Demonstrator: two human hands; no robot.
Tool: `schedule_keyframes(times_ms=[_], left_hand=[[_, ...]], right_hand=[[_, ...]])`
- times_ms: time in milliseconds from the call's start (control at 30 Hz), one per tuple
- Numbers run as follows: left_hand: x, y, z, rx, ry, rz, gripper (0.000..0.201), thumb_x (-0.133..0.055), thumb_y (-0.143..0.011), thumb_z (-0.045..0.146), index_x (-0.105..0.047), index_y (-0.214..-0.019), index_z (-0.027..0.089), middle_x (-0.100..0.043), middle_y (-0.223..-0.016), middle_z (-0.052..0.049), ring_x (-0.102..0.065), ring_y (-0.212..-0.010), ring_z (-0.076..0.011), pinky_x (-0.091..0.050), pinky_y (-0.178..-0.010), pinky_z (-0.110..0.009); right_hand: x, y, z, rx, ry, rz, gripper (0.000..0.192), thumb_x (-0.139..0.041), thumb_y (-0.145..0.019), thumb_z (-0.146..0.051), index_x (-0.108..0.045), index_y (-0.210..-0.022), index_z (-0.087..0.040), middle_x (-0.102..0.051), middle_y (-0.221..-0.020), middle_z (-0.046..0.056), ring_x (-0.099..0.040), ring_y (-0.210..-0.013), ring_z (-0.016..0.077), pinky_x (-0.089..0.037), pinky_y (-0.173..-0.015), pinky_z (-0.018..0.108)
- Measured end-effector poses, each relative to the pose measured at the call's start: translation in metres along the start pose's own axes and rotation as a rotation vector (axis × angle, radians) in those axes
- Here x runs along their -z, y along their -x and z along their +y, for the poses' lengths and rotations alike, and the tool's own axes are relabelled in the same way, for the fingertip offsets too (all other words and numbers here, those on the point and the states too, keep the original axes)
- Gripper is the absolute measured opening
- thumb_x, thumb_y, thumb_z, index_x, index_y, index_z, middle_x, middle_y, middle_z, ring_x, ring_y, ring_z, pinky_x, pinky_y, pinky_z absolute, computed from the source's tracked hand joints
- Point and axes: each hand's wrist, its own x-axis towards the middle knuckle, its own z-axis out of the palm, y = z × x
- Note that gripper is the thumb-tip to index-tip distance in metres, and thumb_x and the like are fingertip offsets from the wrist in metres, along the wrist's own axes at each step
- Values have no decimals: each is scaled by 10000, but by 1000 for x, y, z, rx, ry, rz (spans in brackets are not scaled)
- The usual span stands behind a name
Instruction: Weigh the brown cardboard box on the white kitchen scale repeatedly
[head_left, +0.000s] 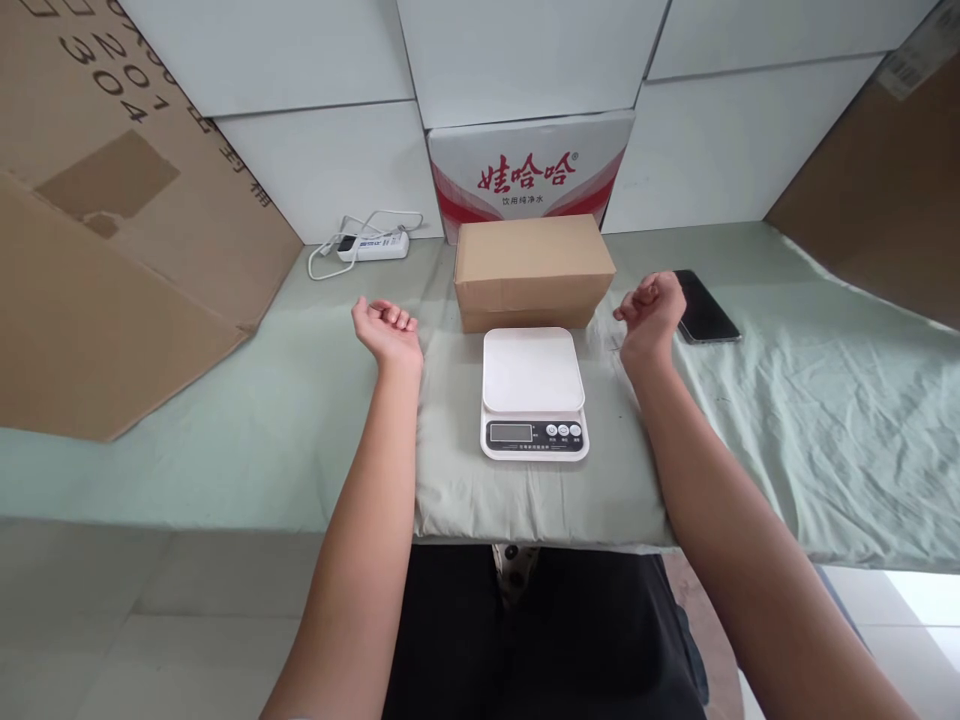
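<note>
A white digital kitchen scale (533, 372) lies between my forearms, its dark display and round buttons facing me. Nothing rests on its plate. Just behind it stands a closed brown cardboard box (535, 250). To the left of the scale, my left hand (388, 330) rests palm up on the green cloth, fingers loosely curled and thumb apart, holding nothing. My right hand (651, 312) is on the other side, its fingers folded into a loose fist with nothing visible in it. Beside that hand, partly covered by it, lies a black smartphone (706, 305).
A white power strip with a cable (373, 245) lies at the back left. White boxes (322, 165) are stacked along the back, one of them a printed carton (529, 160). Large cardboard sheets (135, 270) flank both sides. The green cloth (247, 440) covers the surface to its front edge.
</note>
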Motion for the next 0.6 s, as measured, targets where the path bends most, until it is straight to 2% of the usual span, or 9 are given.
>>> schedule_keyframes(times_ms=[67, 167, 200, 267, 333, 367, 467, 600], left_hand=[[-13, 12, 2, -134, 12, 55, 622, -608, -1071, 693, -393, -673, 267, -241, -582, 89, -254, -445, -106, -247, -470, -288], [-38, 45, 6, -294, -26, -37, 661, -598, -1098, 711, -420, -644, 265, -261, -568, 69, -292, -456, -119, -282, -484, -301], [-46, 58, 7, -325, -38, -83, 669, -595, -1100, 729, -440, -641, 267, -276, -560, 61, -319, -466, -128, -308, -496, -308], [-60, 86, 8, -355, -56, -177, 691, -584, -1089, 780, -484, -635, 269, -320, -540, 42, -363, -493, -148, -354, -529, -326], [-68, 109, 8, -338, -58, -284, 718, -562, -1073, 835, -529, -634, 267, -382, -541, 22, -396, -514, -159, -376, -550, -345], [-70, 118, 8, -315, -64, -331, 729, -549, -1070, 851, -548, -635, 266, -412, -544, 13, -414, -519, -163, -383, -555, -352], [-69, 130, 7, -236, -99, -392, 748, -512, -1088, 850, -579, -622, 270, -459, -538, -3, -470, -512, -171, -402, -547, -366], [-59, 127, 8, -192, -125, -337, 757, -483, -1126, 802, -614, -599, 274, -481, -522, -8, -521, -487, -170, -424, -521, -368]], right_hand=[[-4, 13, -17, 119, 41, -94, 558, -718, -940, -670, -407, -676, -288, -266, -686, -60, -247, -563, 135, -321, -514, 300], [-17, 46, -43, 176, 116, -372, 631, -698, -991, -725, -419, -636, -284, -301, -691, -35, -311, -605, 159, -343, -566, 332], [-24, 59, -51, 160, 127, -498, 652, -689, -1002, -741, -425, -626, -278, -319, -694, -28, -331, -627, 165, -344, -584, 337], [-37, 88, -62, 122, 99, -830, 642, -708, -1028, -702, -470, -631, -258, -379, -719, -19, -384, -675, 169, -359, -629, 342], [-49, 114, -67, 92, 45, -1126, 566, -781, -1026, -590, -528, -665, -236, -440, -766, -16, -418, -704, 159, -380, -666, 347], [-53, 124, -67, 82, 17, -1223, 531, -830, -1005, -532, -542, -678, -228, -451, -789, -16, -427, -719, 155, -385, -675, 346], [-59, 143, -61, 49, -17, -1366, 449, -890, -953, -446, -566, -733, -225, -448, -894, -6, -428, -781, 161, -413, -701, 346], [-58, 151, -55, 59, 26, -1452, 366, -840, -966, -446, -578, -816, -238, -362, -1009, 20, -422, -950, 219, -484, -791, 364]])
